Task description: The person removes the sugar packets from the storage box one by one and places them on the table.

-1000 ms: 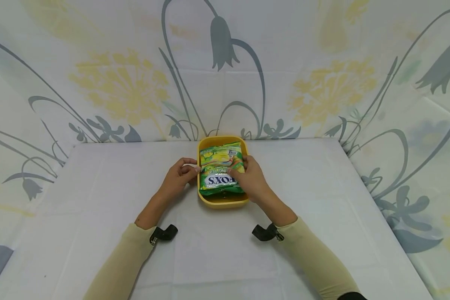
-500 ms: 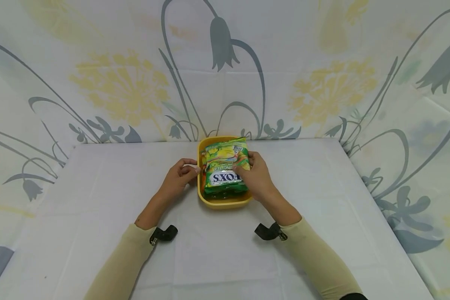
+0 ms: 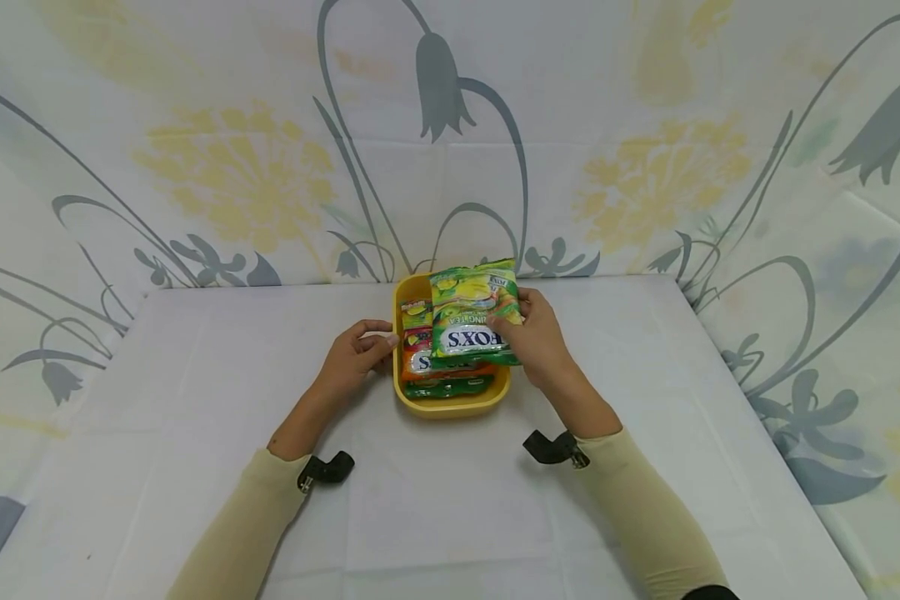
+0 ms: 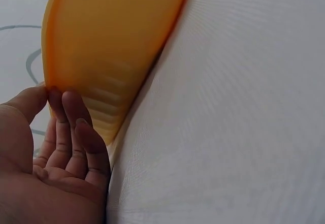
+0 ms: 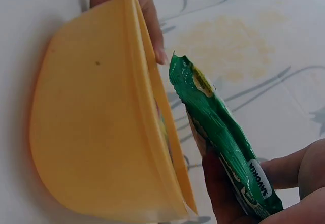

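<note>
A green and yellow candy bag (image 3: 468, 317) marked FOX'S is held by my right hand (image 3: 551, 337), thumb on its front and fingers behind. In the right wrist view the bag (image 5: 218, 132) is seen edge-on, above the rim of the yellow plastic tub (image 5: 96, 117). My left hand (image 3: 354, 357) pinches the left rim of the tub (image 3: 450, 411). In the left wrist view the thumb of my left hand (image 4: 56, 148) is at the rim and the other fingers are curled against the tub's outer wall.
Inside the tub lie more candy bags, including an orange and red one (image 3: 420, 364) and a green one (image 3: 450, 387). The tub stands on a white-covered table (image 3: 435, 517), near a flower-patterned cloth backdrop (image 3: 270, 125).
My right hand has lifted the green and yellow candy bag up and to the right, uncovering other bags in the tub. My left hand stays at the rim.
</note>
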The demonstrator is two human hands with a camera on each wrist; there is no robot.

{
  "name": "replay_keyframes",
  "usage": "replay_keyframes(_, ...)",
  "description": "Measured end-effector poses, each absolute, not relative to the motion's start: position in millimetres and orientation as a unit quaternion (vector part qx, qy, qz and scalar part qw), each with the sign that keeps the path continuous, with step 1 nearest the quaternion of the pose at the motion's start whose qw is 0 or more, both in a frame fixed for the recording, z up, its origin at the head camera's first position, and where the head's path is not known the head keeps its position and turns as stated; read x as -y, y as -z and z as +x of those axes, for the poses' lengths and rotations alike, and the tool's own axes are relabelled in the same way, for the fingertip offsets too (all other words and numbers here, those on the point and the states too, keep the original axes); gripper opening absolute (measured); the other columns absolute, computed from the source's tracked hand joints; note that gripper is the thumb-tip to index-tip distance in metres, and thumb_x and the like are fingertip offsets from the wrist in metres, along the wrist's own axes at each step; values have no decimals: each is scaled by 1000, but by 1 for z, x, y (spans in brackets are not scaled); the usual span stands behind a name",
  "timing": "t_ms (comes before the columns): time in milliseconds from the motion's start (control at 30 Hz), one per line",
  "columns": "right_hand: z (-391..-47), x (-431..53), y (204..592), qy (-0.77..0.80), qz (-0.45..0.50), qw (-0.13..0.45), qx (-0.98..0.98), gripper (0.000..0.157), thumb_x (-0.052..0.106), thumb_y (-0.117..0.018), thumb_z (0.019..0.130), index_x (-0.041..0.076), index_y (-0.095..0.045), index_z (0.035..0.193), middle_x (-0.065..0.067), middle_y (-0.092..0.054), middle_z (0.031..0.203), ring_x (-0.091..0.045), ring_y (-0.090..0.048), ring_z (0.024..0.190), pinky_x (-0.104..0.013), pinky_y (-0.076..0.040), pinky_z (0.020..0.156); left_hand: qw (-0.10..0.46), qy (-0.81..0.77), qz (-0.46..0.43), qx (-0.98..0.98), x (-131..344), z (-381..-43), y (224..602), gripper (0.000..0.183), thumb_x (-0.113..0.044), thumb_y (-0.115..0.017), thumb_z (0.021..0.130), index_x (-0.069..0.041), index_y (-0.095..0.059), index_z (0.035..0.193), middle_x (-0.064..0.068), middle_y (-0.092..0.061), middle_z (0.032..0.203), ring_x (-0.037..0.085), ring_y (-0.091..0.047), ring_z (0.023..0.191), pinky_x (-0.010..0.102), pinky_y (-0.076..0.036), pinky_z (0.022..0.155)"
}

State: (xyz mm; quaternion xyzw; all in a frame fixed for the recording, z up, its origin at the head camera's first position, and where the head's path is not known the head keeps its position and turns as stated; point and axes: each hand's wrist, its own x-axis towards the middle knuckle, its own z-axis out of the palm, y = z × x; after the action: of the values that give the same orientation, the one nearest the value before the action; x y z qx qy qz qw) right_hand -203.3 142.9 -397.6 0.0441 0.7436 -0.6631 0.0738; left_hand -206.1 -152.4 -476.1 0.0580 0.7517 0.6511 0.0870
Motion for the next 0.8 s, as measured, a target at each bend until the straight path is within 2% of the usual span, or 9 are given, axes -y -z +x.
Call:
replay_keyframes(267,-211,-162,392,664,40,73,-743,68,6,-65,104,1,-27,161,-21,-54,149,-29,-67,115,-25,-61,84,93,-661,53,-743,152,-207,476,38,-21,-65,108,2,-55,137,0,-75,96,15,-66,83,25,-56,76)
replay_keyframes(467,-219,-177,395,668,39,63,-741,68,4,-64,104,0,-26,161,-23,-53,150,-20,-68,106,-22,-60,81,98,-663,45,-741,154,-207,478,38,-23,-65,109,0,-55,137,1,-75,98,15,-67,83,25,-57,75)
replay_keyframes(800,-226,-203,398,674,44,61,-735,75,6,-63,105,1,-19,166,-23,-49,156,-10,-68,100,-21,-59,82,109,-678,47,-726,153,-206,477,37,-24,-65,108,-1,-55,136,-1,-76,97,13,-70,83,26,-58,77)
